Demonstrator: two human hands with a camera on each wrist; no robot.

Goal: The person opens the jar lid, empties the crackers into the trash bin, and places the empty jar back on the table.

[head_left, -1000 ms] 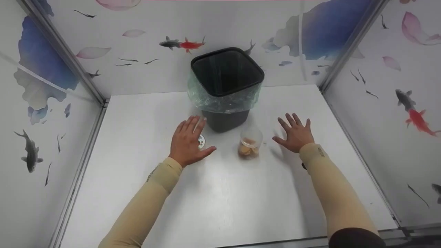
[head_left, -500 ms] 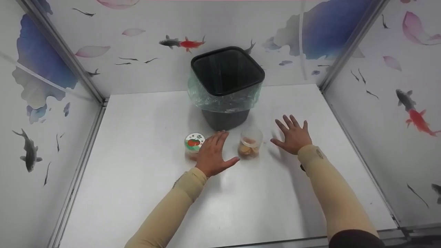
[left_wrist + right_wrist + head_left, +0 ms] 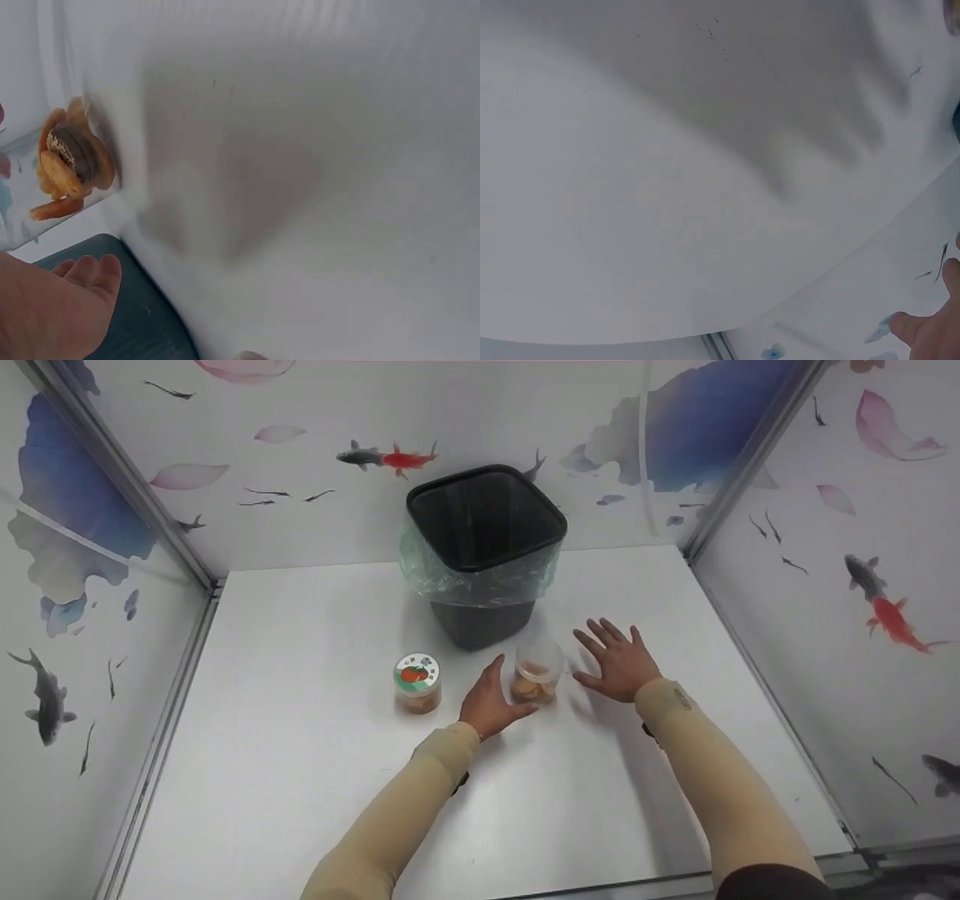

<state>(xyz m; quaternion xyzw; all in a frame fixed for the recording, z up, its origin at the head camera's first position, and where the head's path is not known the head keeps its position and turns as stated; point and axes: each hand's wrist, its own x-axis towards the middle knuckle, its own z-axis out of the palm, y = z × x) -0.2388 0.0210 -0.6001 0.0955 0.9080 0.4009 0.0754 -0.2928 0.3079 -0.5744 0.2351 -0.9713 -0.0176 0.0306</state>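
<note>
My left hand (image 3: 491, 706) is just left of a clear jar (image 3: 536, 679) holding several tan cookies or crackers. Its thumb is spread along the jar's near side, its other fingers point forward at the jar's left side. In the left wrist view the left hand (image 3: 64, 304) has its fingers below the cookie jar (image 3: 73, 161). To the jar's right, my right hand (image 3: 619, 664) hovers palm down, fingers spread, holding nothing. A second jar (image 3: 418, 686), with a white and green lid bearing a red fruit picture, stands upright left of the left hand.
A black bin (image 3: 484, 622) lined with a pale green plastic bag stands behind the jars, near the back wall. White walls printed with fish and petals enclose the white table (image 3: 300, 780) on three sides, with metal rails (image 3: 161, 742) along the sides.
My left hand has moved right from over the lidded jar to beside the cookie jar, turning on its side. The right hand stays nearly in place. The view has shifted slightly.
</note>
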